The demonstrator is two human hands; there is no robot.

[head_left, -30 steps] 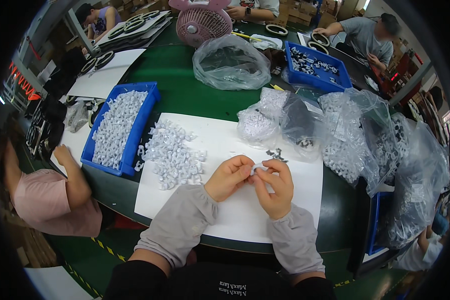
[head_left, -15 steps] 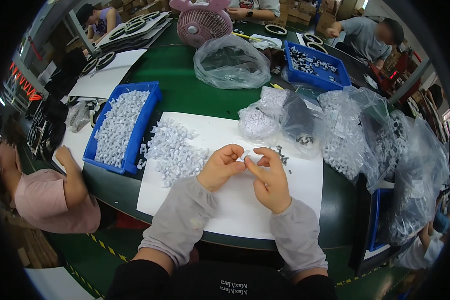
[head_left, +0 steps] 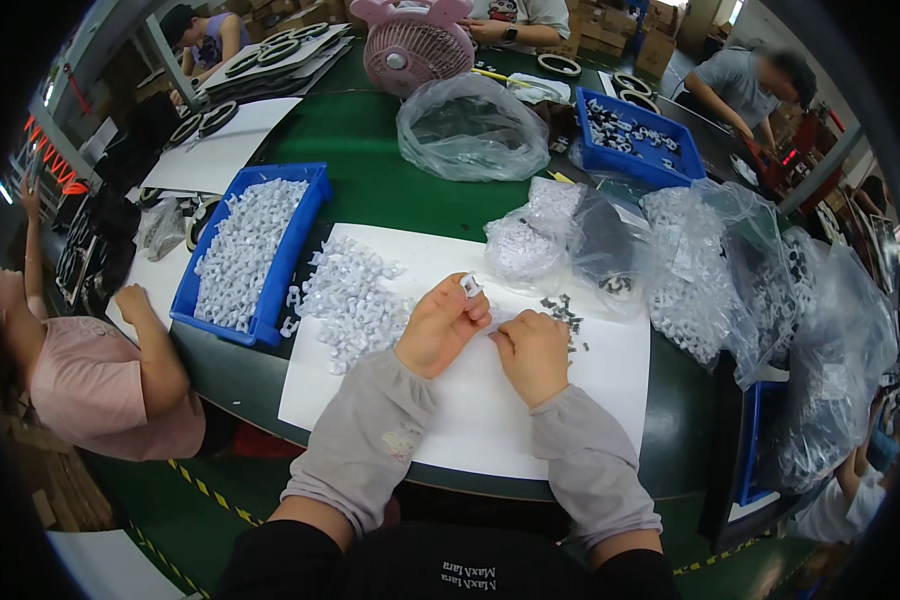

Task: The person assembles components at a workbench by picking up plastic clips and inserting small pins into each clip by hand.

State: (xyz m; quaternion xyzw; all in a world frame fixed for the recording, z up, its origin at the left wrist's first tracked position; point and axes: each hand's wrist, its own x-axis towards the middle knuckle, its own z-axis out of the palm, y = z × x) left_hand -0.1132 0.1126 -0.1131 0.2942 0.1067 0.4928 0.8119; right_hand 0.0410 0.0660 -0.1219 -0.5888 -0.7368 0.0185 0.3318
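Above the white sheet [head_left: 470, 430], my left hand [head_left: 438, 325] pinches a small white plastic part [head_left: 470, 285] between thumb and fingers. Just to its right, my right hand [head_left: 533, 357] is closed, fingers curled together; whatever is in them, if anything, is hidden. Beyond the right hand lies a small scatter of dark grey bits [head_left: 564, 312]. On the sheet's left side, near my left sleeve, spreads a loose pile of similar white plastic parts [head_left: 355, 290].
A blue bin [head_left: 327, 190] full of white parts stands left of the sheet. Clear plastic bags [head_left: 680, 270] of parts crowd the right side. At the back are an empty-looking plastic bag [head_left: 470, 130], a pink fan [head_left: 417, 50] and another blue bin [head_left: 635, 168]. A co-worker [head_left: 100, 390] sits at left.
My hands, earlier together at the white part, have drawn apart. The left has raised the part and turned it upright; the right has curled its fingers and dropped lower.
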